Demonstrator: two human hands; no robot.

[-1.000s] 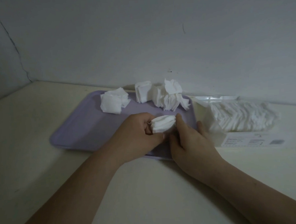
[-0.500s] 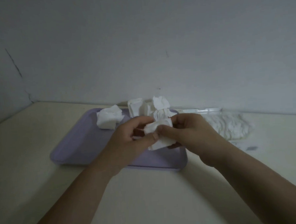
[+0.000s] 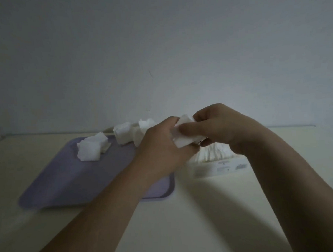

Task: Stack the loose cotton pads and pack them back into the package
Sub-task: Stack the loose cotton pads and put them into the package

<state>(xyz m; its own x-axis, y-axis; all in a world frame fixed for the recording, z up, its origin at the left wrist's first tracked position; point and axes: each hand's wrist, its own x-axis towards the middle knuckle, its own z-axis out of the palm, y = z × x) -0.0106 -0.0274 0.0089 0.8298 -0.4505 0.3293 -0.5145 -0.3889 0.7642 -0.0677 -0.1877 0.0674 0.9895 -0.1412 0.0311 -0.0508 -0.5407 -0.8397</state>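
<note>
Both hands hold one small stack of white cotton pads (image 3: 185, 137) in the air, above the right end of the tray and the near end of the package. My left hand (image 3: 161, 145) grips the stack from the left. My right hand (image 3: 221, 126) pinches it from the right, thumb across its front. The clear package (image 3: 217, 159), partly filled with pads, lies on the table right of the tray, mostly hidden behind my hands. More loose pads sit on the tray: a pile at the left (image 3: 91, 149) and an upright bunch at the back (image 3: 129, 134).
The lilac tray (image 3: 72, 181) lies on a cream table (image 3: 186, 221) that meets a plain wall just behind the tray and package. A white label (image 3: 222, 168) shows on the package's near side.
The hands have lifted the stack of pads off the tray and carried it right, over the package. The camera view has tilted up and shifted.
</note>
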